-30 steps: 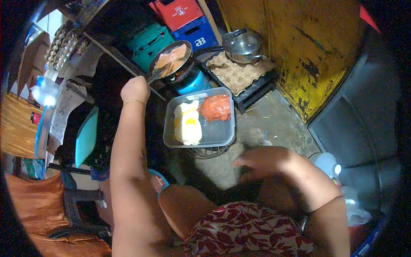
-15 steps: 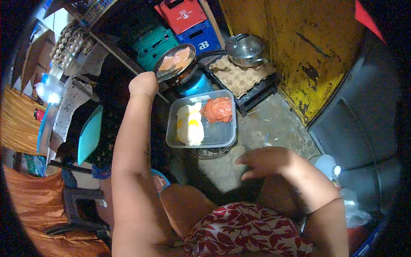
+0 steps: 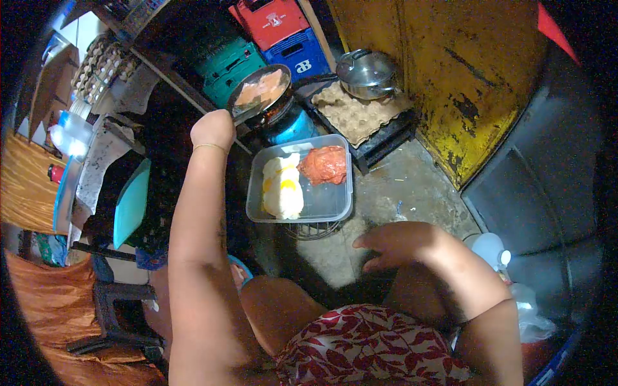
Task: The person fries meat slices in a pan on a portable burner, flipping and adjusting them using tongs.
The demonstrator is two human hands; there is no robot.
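My left hand [image 3: 213, 130] is wrapped round the handle of a frying pan [image 3: 287, 90] with flat pinkish slices [image 3: 261, 88] in it. The pan is over a small stove with a blue body [image 3: 291, 125]. My right hand [image 3: 393, 246] hangs with fingers apart above my lap, holding nothing. Between my hands and the stove is a clear plastic container [image 3: 325, 208]. Fried eggs [image 3: 283, 190] lie in its left side and a reddish meat mass [image 3: 324, 165] in its upper right.
A glass-lidded pot [image 3: 365, 74] and an egg carton sheet [image 3: 354, 112] rest on a black stand right of the stove. Behind are red [image 3: 270, 22], blue [image 3: 299, 55] and green crates [image 3: 232, 67]. Egg trays [image 3: 103, 67] stand at the upper left; a white jug [image 3: 489, 249] is at right.
The pan has shifted slightly and sits a little lower and more level over the stove. My right hand has hardly moved.
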